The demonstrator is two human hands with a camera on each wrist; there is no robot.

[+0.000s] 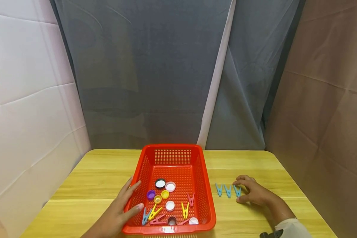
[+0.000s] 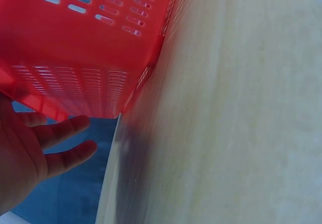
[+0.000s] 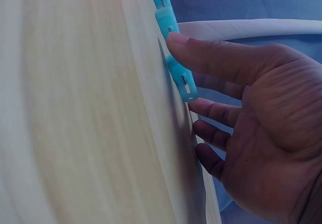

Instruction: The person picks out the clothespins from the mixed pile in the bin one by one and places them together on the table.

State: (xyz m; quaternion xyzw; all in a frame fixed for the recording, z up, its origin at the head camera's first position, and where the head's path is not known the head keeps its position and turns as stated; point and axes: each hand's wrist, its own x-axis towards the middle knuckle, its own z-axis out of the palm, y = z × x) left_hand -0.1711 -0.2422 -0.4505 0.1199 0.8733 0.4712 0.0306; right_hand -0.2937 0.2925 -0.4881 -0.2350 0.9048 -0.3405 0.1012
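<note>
Yellow wood-grain tabletop (image 1: 244, 162) is bearing three light-blue plastic clothespins (image 1: 228, 193); my nearer right hand (image 1: 254, 192), parted and showing no grip, is straddling the rightmost clothespin (image 1: 238, 193) along its roughly fore-and-aft long axis; my spread left hand (image 1: 117, 211) is lying at the red perforated plastic basket (image 1: 168, 228).

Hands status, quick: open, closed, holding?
Left hand: open, fingers extended, at the left rim of the red basket.
Right hand: thumb and fingers about the rightmost blue clothespin; can't tell if pinching.
</note>
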